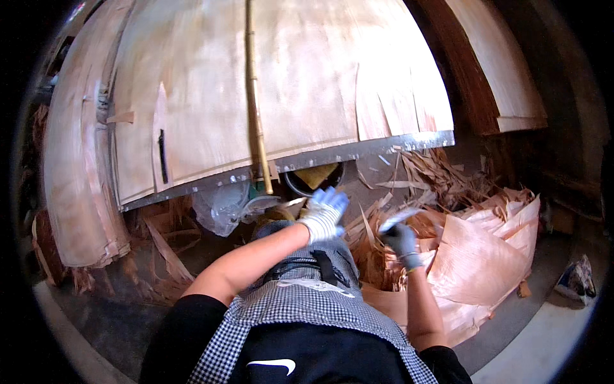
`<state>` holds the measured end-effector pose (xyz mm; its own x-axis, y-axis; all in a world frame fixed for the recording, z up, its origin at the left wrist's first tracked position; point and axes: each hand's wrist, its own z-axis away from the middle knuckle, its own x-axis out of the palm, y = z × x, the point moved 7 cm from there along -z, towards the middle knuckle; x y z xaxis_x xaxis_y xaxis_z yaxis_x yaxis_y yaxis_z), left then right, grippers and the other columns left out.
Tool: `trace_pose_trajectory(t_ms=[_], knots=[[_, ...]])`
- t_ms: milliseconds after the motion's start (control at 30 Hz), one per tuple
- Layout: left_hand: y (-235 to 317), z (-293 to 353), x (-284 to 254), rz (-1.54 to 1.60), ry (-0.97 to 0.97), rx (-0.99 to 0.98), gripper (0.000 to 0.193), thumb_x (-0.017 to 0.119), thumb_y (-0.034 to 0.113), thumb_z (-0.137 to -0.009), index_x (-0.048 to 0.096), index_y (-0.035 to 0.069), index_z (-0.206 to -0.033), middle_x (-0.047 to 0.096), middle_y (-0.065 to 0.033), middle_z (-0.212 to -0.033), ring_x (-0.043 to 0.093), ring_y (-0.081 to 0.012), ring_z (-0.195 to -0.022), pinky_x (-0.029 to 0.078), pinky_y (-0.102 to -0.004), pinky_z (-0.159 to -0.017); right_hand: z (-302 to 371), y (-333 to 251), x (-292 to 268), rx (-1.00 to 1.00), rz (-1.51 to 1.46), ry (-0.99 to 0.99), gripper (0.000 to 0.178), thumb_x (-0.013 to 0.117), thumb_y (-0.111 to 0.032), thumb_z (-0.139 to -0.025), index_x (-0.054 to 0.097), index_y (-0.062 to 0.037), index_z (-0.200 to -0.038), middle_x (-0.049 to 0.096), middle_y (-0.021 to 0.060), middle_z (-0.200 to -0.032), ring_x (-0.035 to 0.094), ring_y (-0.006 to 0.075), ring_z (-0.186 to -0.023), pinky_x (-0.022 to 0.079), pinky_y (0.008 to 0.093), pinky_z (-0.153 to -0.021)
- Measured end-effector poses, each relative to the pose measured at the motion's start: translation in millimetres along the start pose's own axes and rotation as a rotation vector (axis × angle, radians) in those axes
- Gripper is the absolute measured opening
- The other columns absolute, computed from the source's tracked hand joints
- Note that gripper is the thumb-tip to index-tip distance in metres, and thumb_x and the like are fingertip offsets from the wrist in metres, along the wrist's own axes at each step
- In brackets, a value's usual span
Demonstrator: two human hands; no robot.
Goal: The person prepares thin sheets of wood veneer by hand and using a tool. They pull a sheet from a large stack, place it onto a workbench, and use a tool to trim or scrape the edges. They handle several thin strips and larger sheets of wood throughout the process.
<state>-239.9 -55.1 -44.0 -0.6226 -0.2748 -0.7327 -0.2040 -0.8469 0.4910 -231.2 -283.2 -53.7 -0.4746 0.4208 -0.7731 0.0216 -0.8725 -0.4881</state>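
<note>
My left hand [324,214], in a white glove with blue fingers, is held over my lap in front of the table edge. Its fingers are stretched out and nothing shows in them. In a grey glove, my right hand [401,242] is closed over the scrap heap, on a pale, blade-like thing [398,219] smeared by motion. Beyond both hands, wide sheets of pale wood veneer [300,83] cover the table. A thin bamboo stick [257,115] lies across them, its near end jutting past the edge. Farther left, a narrow black strip [162,155] rests on the veneer.
Torn veneer scraps [480,249] heap up on my right, with loose strips [435,176] behind. Under the table edge are a dark round container [343,182] with something yellow inside and a clear plastic bag [220,208]. More veneer stacks stand left [77,173] and far right [499,57].
</note>
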Motion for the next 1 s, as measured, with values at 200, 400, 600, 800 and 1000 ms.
trace_pose_trajectory(t_ms=[200,400,600,800,1000], knots=[[-32,52,-55,1.128,0.270,-0.133,0.032,0.061,0.016,-0.080,0.058,0.001,-0.108,0.062,-0.0123,-0.099,0.058,-0.0167,-0.085,0.046,-0.0283,-0.076,-53,-164,-15,-0.028,-0.863,-0.043,0.016,0.070,-0.009,-0.071,0.057,-0.0026,-0.076,0.058,0.0020,-0.068,0.055,0.0120,-0.060,0.044,0.0246,-0.055],[-80,110,-126,0.648,0.596,-0.236,0.027,0.055,0.032,-0.082,0.062,0.006,-0.083,0.059,-0.0187,-0.073,0.057,-0.0345,-0.067,0.044,-0.0415,-0.060,-60,-269,36,0.173,-1.463,-0.574,0.034,0.060,-0.024,-0.083,0.054,-0.0052,-0.111,0.060,0.0045,-0.091,0.056,0.0121,-0.079,0.044,0.0205,-0.053],[-118,136,-138,0.011,0.500,0.126,0.018,0.058,0.023,-0.073,0.063,0.007,-0.080,0.060,-0.0141,-0.072,0.058,-0.0296,-0.068,0.046,-0.0406,-0.066,-195,-280,-3,0.154,-1.447,-0.116,0.020,0.050,-0.026,-0.089,0.055,-0.0083,-0.098,0.047,-0.0014,-0.058,0.041,0.0079,-0.044,0.038,0.0203,-0.040],[-395,222,-250,0.105,1.279,-0.639,0.027,0.048,0.009,-0.077,0.058,0.007,-0.102,0.059,-0.0167,-0.100,0.057,-0.0310,-0.085,0.046,-0.0400,-0.077,-254,-477,32,-0.192,-0.715,-0.324,0.016,0.053,-0.017,-0.086,0.055,-0.0031,-0.094,0.062,0.0089,-0.073,0.057,0.0139,-0.052,0.042,0.0237,-0.041],[-473,208,-261,0.057,0.884,-0.996,0.059,0.063,0.026,-0.071,0.043,0.011,-0.124,0.045,-0.0081,-0.122,0.045,-0.0267,-0.109,0.035,-0.0441,-0.091,-322,-583,142,-0.170,-0.365,-0.433,0.018,0.055,-0.017,-0.081,0.061,-0.0004,-0.082,0.063,0.0095,-0.066,0.060,0.0155,-0.053,0.043,0.0278,-0.043]])
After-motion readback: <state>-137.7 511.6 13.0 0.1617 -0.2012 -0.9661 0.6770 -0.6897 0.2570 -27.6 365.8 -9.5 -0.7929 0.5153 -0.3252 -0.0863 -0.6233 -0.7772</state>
